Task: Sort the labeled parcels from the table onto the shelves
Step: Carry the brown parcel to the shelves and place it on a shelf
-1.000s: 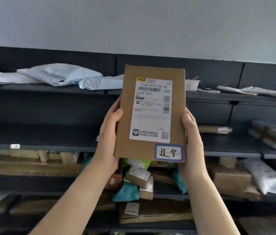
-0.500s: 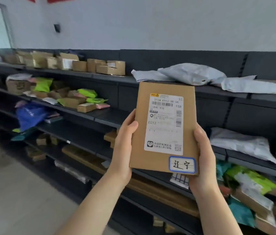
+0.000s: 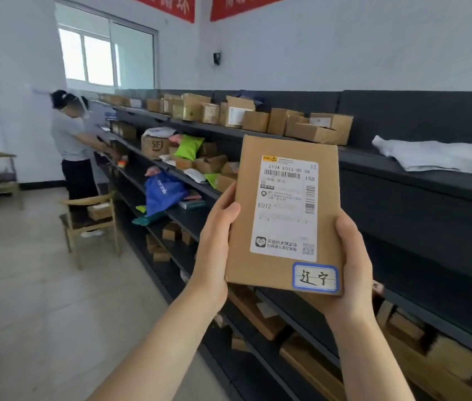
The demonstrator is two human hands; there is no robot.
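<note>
Held upright in front of the dark shelves [image 3: 402, 175], the flat cardboard parcel [image 3: 284, 215] is pinched by its side edges, the left hand [image 3: 214, 247] and right hand [image 3: 347, 273] each closed on it. Misfiling is likely if the handwritten tag [image 3: 315, 277] is misread, and a loosened grip could let it slip.

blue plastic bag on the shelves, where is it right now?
In the head view, the blue plastic bag sits left of centre on a middle dark shelf, below the green pouch and left of the flat brown cardboard parcel held in both hands.
</note>
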